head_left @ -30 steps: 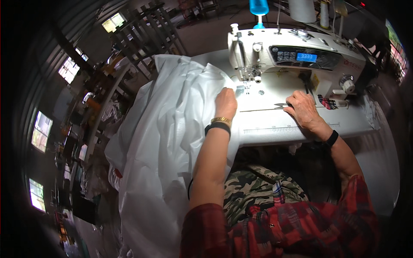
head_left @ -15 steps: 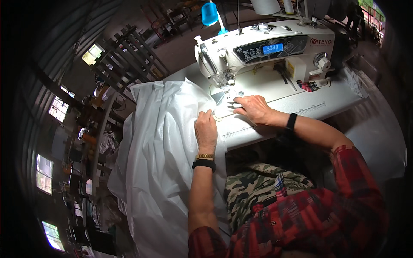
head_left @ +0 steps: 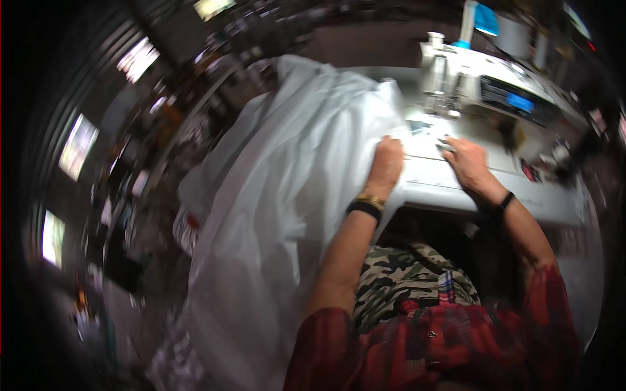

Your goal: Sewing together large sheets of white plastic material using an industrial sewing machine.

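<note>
My left hand point(head_left: 389, 159) is closed in a fist on the right edge of a large white sheet of thin fabric point(head_left: 287, 195). The fabric drapes in long folds over the left end of the table and hangs down beside my legs. My right hand point(head_left: 467, 159) is closed just to the right, by the front of the sewing machine point(head_left: 450, 78). Between its fingertips sits a small dark-and-pale tool point(head_left: 446, 144), too blurred to name. The machine's needle area is lit, a little beyond both hands.
The sewing table's front edge point(head_left: 443, 197) runs below my hands. A blue lamp point(head_left: 486, 19) stands over the machine. A red-patterned bit of cloth point(head_left: 529, 171) lies at the right of the machine bed. Cluttered shelves and dark items blur together at far left.
The view has swung left, so machine and hands appear further right, and the picture is blurred. My left hand keeps its hold on the fabric; my right hand keeps the small tool.
</note>
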The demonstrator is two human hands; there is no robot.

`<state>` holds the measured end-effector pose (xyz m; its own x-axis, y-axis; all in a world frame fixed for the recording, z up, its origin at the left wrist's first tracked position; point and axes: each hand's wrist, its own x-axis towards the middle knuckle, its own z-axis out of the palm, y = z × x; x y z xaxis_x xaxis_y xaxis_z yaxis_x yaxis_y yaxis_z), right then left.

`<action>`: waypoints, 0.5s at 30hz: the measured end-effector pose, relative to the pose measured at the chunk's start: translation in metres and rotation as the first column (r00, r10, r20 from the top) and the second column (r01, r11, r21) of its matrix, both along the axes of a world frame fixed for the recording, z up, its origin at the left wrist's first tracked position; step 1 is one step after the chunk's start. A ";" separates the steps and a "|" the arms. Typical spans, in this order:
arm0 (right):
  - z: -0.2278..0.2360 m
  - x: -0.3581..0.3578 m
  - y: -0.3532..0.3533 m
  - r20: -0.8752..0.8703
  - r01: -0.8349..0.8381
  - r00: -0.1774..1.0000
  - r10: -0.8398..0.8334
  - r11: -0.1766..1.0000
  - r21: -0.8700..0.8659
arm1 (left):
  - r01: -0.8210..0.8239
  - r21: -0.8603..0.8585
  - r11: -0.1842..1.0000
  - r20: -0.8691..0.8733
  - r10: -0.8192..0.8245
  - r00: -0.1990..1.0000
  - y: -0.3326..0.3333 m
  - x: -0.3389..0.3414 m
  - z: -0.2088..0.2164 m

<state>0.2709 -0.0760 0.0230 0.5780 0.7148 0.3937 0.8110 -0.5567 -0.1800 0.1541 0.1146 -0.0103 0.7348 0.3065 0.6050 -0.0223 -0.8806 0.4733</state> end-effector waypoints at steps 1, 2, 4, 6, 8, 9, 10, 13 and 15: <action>0.009 -0.009 -0.007 0.122 -0.037 0.992 0.043 0.998 -0.053 | 0.026 -0.048 0.999 0.003 -0.026 1.000 -0.003 -0.004 0.002; 0.017 -0.019 -0.004 0.163 -0.083 0.982 0.100 0.991 -0.109 | 0.024 -0.102 0.994 -0.006 -0.025 1.000 -0.007 -0.012 0.005; 0.029 -0.046 0.006 0.293 -0.333 0.902 0.318 0.943 0.001 | 0.070 -0.176 0.982 0.032 -0.066 0.997 -0.018 -0.042 0.016; 0.033 -0.068 0.029 0.182 -0.480 0.871 0.457 0.870 0.113 | 0.119 -0.146 0.982 -0.004 -0.121 0.993 -0.034 -0.094 0.030; 0.033 -0.075 0.067 0.044 -0.578 0.806 0.590 0.770 0.269 | 0.164 -0.109 0.981 0.052 -0.159 0.986 -0.051 -0.164 0.047; 0.034 -0.072 0.087 0.069 -0.630 0.763 0.643 0.715 0.303 | 0.084 -0.132 0.988 0.078 -0.074 0.994 -0.060 -0.204 0.057; 0.033 -0.067 0.111 0.050 -0.638 0.743 0.667 0.684 0.353 | 0.009 -0.150 0.989 0.101 0.006 0.995 -0.067 -0.249 0.065; 0.044 -0.035 0.178 -0.036 -0.609 0.726 0.686 0.667 0.429 | -0.632 -0.033 0.774 -0.040 0.631 0.775 -0.091 -0.388 0.086; 0.049 -0.020 0.219 -0.233 -0.454 0.752 0.616 0.741 0.494 | -0.900 0.108 0.422 -0.054 0.907 0.419 -0.110 -0.468 0.080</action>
<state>0.2510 0.1428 0.0721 0.2980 0.7815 0.5481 0.7768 0.1351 -0.6150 -0.3141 0.0045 0.0695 0.1049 0.7975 0.5942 0.8404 -0.3905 0.3757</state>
